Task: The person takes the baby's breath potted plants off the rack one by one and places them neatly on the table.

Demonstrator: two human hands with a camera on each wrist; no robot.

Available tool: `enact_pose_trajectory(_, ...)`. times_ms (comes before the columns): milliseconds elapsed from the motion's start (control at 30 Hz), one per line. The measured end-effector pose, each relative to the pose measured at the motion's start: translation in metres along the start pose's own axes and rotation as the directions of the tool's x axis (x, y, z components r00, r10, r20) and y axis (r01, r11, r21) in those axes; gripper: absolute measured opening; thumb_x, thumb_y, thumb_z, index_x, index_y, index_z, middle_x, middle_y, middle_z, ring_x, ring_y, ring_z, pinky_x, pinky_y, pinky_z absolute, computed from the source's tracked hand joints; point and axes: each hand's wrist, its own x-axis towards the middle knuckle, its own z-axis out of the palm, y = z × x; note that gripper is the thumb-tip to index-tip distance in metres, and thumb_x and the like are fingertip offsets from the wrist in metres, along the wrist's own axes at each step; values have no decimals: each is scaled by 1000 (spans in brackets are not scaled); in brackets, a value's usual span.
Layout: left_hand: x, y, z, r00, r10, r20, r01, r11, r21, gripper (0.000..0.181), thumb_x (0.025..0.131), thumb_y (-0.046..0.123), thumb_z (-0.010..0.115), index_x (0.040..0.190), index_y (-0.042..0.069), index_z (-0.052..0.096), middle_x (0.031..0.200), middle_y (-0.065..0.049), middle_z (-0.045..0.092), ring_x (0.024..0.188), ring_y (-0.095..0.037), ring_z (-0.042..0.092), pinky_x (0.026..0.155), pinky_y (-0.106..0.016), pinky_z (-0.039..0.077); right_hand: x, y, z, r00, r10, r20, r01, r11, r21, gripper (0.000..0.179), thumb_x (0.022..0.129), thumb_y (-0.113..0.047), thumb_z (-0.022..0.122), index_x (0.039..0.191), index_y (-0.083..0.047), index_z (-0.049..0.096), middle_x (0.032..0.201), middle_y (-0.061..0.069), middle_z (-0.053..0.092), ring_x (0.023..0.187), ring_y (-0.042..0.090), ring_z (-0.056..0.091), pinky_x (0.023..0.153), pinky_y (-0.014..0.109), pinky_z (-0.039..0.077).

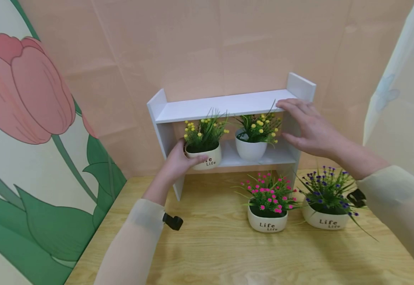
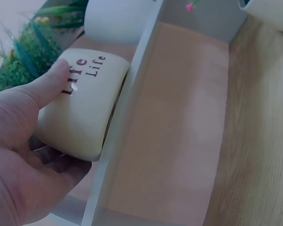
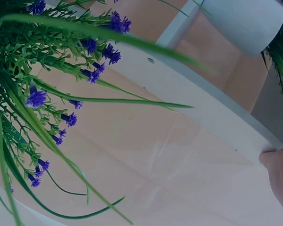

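Observation:
A cream pot marked "Life" with yellow flowers (image 1: pixel 212 158) sits at the left of the middle board of a white two-tier shelf (image 1: pixel 225 105). My left hand (image 1: pixel 176 162) grips this pot from its left side, thumb across the lettering and fingers round the back, as the left wrist view also shows. Its base is right at the board's front edge (image 2: pixel 111 155). My right hand (image 1: pixel 310 128) rests at the shelf's right end, fingers extended on the top board near the right side panel (image 3: pixel 193 89), thumb lower down. To the right of the gripped pot stands a round white pot (image 1: pixel 251 150) with yellow flowers.
On the wooden table (image 1: pixel 207 245), in front of the shelf's right side, stand a cream pot with pink flowers (image 1: pixel 267 222) and another with purple flowers (image 1: pixel 324 219). A pinkish cloth backdrop (image 1: pixel 210 47) hangs behind. A tulip-printed panel (image 1: pixel 32 99) borders the left.

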Motion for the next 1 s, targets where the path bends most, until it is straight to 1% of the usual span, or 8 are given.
enact_pose_trajectory(167,-9,0,-2,1000,24,5,-24,999,-22,103,89,45,95,166,8,37,162,-11,51,150,-31,49,124,-54,42,0,0,0,1000,-2,-1,2,1000,6,96,88,-1,87,170,-11,37,168,21,39,152,53,35,125,76,27)
enact_pose_trajectory(333,-20,-1,-4,999,45,-4,-45,999,-24,96,90,42,95,162,8,41,154,-10,54,142,-31,55,120,-53,46,0,0,0,1000,-5,-4,5,1000,7,98,87,1,87,170,-11,37,168,21,39,150,54,36,124,77,27)
enact_pose_trajectory(467,-31,0,-6,999,41,-12,-41,998,-50,98,89,41,96,162,9,40,153,-9,53,140,-31,56,118,-54,48,-1,-1,0,1000,-3,-3,3,1000,11,98,86,2,86,170,-11,37,168,21,38,150,55,36,123,78,29)
enact_pose_trajectory(600,-41,-1,-7,998,57,-19,-58,994,-87,100,88,36,98,163,7,38,155,-12,51,141,-33,56,118,-54,49,-1,-1,1,1000,-3,-3,3,1000,16,97,86,2,85,170,-11,37,168,21,38,150,54,35,122,78,30)
enact_pose_trajectory(700,-49,-1,-7,997,73,-34,-76,993,-94,101,87,35,98,163,7,39,156,-12,51,140,-34,57,117,-53,50,-1,0,1,1000,0,-3,0,1000,23,98,86,3,84,170,-11,37,168,21,38,150,54,35,122,78,29)
enact_pose_trajectory(833,-59,-3,-7,995,86,-41,-90,991,-98,100,85,36,100,161,9,41,154,-10,52,137,-33,59,114,-52,52,-1,0,1,1000,8,-2,-8,999,35,98,86,4,84,171,-12,36,169,21,37,150,55,34,121,79,29)
enact_pose_trajectory(1000,-73,-8,-4,994,106,-36,-109,989,-99,97,83,37,101,158,12,44,150,-6,54,134,-30,62,112,-51,54,0,0,1,1000,12,-1,-12,999,33,98,86,3,85,171,-12,36,168,21,37,150,55,34,120,80,31)
